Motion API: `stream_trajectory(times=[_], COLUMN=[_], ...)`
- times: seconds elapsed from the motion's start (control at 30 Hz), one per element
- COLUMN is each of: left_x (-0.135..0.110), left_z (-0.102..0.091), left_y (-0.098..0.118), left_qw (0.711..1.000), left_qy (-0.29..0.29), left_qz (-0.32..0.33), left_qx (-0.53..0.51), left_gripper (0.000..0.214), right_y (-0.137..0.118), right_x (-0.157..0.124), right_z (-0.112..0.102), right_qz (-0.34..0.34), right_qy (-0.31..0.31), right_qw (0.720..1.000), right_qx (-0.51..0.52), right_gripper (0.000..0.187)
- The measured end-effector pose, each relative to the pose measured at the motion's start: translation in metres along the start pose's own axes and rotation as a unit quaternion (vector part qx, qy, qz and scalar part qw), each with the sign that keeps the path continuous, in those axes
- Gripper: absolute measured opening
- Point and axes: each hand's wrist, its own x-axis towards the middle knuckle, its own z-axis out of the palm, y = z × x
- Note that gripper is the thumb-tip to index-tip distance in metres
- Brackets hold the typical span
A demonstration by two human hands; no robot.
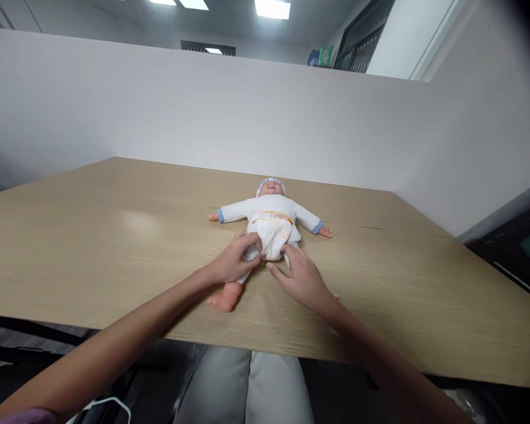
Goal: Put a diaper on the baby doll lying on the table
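Observation:
A baby doll [271, 203] in a white long-sleeved outfit with blue cuffs lies on its back, head away from me and arms spread. Round its hips is a white diaper [274, 240] with an orange-patterned waistband. My left hand [239, 257] is at the diaper's left leg edge, fingers curled and closed on it. On the other side, my right hand [301, 277] touches the diaper's lower right edge with its fingertips, thumb held apart. One bare doll foot [223, 299] shows below my left hand; my right hand and forearm mostly hide the other leg.
The doll lies on a wide wooden table [115, 253], with fine seams running across its top. A pale partition [194, 112] rises behind the table and along the right. At the far right is a dark screen-like object [516, 247]. My legs are under the front edge.

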Motion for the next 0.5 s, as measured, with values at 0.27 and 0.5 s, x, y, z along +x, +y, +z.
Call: stream_trajectory(times=[0.27,0.5], left_x=[0.0,-0.001], left_z=[0.001,0.006], left_y=[-0.007,-0.017], left_qw=[0.996,0.974], left_qy=[0.03,0.089], left_qz=[-0.067,-0.137], left_qx=[-0.059,-0.16], left_gripper=[0.022,0.046], right_y=[0.001,0.007], right_x=[0.002,0.004], right_z=[-0.004,-0.009], right_qz=[0.061,0.135], right_qy=[0.011,0.064], right_qw=[0.996,0.971], right_qx=[0.06,0.189], right_gripper=[0.021,0.037])
